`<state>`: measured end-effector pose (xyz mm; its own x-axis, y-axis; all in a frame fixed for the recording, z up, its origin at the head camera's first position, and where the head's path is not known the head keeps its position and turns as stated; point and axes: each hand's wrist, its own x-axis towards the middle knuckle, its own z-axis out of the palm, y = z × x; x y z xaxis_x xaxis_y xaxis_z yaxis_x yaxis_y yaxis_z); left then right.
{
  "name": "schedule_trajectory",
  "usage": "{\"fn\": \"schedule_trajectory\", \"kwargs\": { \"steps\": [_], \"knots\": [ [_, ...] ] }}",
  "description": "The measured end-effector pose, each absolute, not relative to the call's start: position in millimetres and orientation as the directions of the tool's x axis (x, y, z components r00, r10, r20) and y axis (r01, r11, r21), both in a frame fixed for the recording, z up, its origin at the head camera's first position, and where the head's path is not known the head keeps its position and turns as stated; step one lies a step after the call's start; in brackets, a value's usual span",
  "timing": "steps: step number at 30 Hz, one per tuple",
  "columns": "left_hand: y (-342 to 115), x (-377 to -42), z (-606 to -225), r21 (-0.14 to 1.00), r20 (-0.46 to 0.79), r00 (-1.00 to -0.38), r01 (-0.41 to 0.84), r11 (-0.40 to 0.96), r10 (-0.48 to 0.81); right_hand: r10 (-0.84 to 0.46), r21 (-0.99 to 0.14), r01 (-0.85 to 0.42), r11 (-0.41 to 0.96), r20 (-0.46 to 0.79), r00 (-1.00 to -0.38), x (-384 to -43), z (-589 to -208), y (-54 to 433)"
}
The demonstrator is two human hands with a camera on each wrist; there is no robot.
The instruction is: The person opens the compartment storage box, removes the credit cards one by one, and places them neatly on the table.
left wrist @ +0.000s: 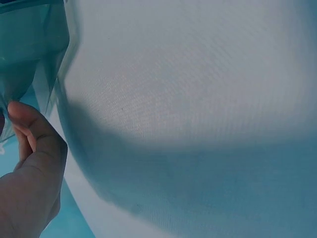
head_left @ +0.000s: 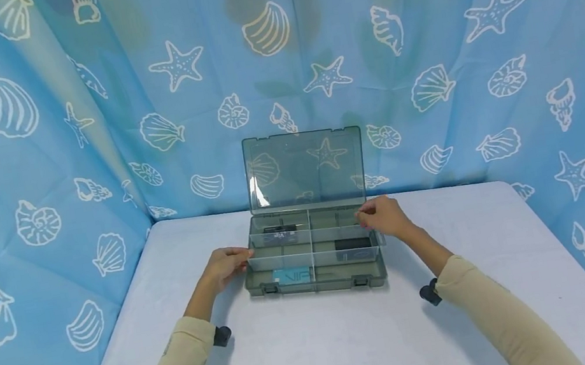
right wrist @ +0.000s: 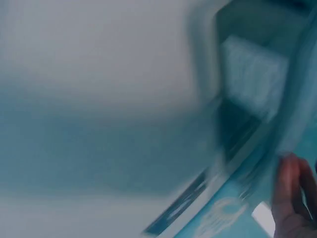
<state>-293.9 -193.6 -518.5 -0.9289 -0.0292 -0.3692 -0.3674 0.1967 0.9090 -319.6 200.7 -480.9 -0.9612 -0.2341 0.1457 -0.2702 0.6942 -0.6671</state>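
Observation:
A smoky-clear plastic compartment box [head_left: 287, 287] lies on the table with its lid [head_left: 306, 167] raised. Long clear dividers split it into rows. My left hand [head_left: 227, 264] is at its left side wall, thumb and fingertips pinching the edge; the left wrist view has this hand [left wrist: 37, 148] at the plastic rim. Over the back right compartment, my right hand [head_left: 385, 215] has curled fingers at the right wall. In the right wrist view that hand [right wrist: 294, 193] is blurred at the plastic edge. A teal card [head_left: 292, 275] lies in the front left compartment.
A dark card marked "Vip" [head_left: 280, 234] sits in the back left compartment, and a black flat item [head_left: 352, 245] at middle right. White cloth covers the table [head_left: 331, 344]. A blue shell-print curtain [head_left: 273, 69] hangs close behind the raised lid.

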Motion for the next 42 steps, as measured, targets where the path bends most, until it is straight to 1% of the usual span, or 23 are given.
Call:
{"fn": "schedule_trajectory", "kwargs": {
  "steps": [1, 3, 6, 8, 10, 13, 16, 18, 20, 25, 28, 32, 37, 42],
  "knots": [
    [-194, -294, -518, 0.911, -0.367, -0.930, -0.365, 0.190, -0.028, -0.274, -0.665, -0.290, 0.688, 0.132, -0.953, -316, -478, 194],
    [-193, -294, -519, 0.914, -0.364, -0.931, -0.361, 0.184, -0.020, -0.339, -0.633, -0.353, 0.689, 0.149, -0.929, -310, -473, 181],
    [-192, -294, -521, 0.913, -0.365, -0.931, -0.362, 0.187, -0.019, -0.374, -0.582, -0.416, 0.699, 0.197, -0.906, -302, -470, 168],
    [-192, -295, -522, 0.913, -0.366, -0.931, -0.363, 0.188, -0.021, -0.400, -0.568, -0.425, 0.705, 0.177, -0.899, -299, -469, 163],
    [-192, -294, -521, 0.910, -0.367, -0.930, -0.365, 0.194, -0.030, -0.420, -0.565, -0.400, 0.722, 0.102, -0.902, -297, -468, 160],
    [-193, -295, -520, 0.908, -0.365, -0.930, -0.365, 0.205, -0.039, -0.426, -0.549, -0.319, 0.772, -0.076, -0.901, -297, -469, 158],
    [-194, -295, -519, 0.906, -0.366, -0.930, -0.367, 0.213, -0.046, -0.388, -0.485, -0.246, 0.839, -0.216, -0.896, -298, -473, 157],
    [-194, -295, -519, 0.906, -0.364, -0.930, -0.365, 0.213, -0.046, -0.366, -0.450, -0.221, 0.865, -0.265, -0.892, -299, -477, 155],
    [-194, -295, -519, 0.907, -0.364, -0.930, -0.365, 0.210, -0.046, -0.357, -0.436, -0.217, 0.874, -0.269, -0.894, -300, -480, 153],
    [-193, -294, -519, 0.905, -0.368, -0.929, -0.368, 0.211, -0.044, -0.381, -0.503, -0.234, 0.832, -0.211, -0.900, -299, -482, 142],
    [-192, -294, -519, 0.906, -0.369, -0.929, -0.369, 0.207, -0.041, -0.390, -0.544, -0.230, 0.807, -0.198, -0.899, -299, -481, 136],
    [-191, -294, -520, 0.907, -0.370, -0.928, -0.371, 0.199, -0.043, -0.362, -0.587, -0.182, 0.789, -0.204, -0.910, -300, -480, 137],
    [-191, -294, -520, 0.905, -0.379, -0.924, -0.381, 0.190, -0.049, -0.288, -0.616, -0.090, 0.782, -0.229, -0.930, -300, -479, 149],
    [-192, -294, -520, 0.905, -0.376, -0.925, -0.378, 0.193, -0.047, -0.235, -0.716, 0.056, 0.696, -0.301, -0.924, -300, -481, 157]
  ]
}}
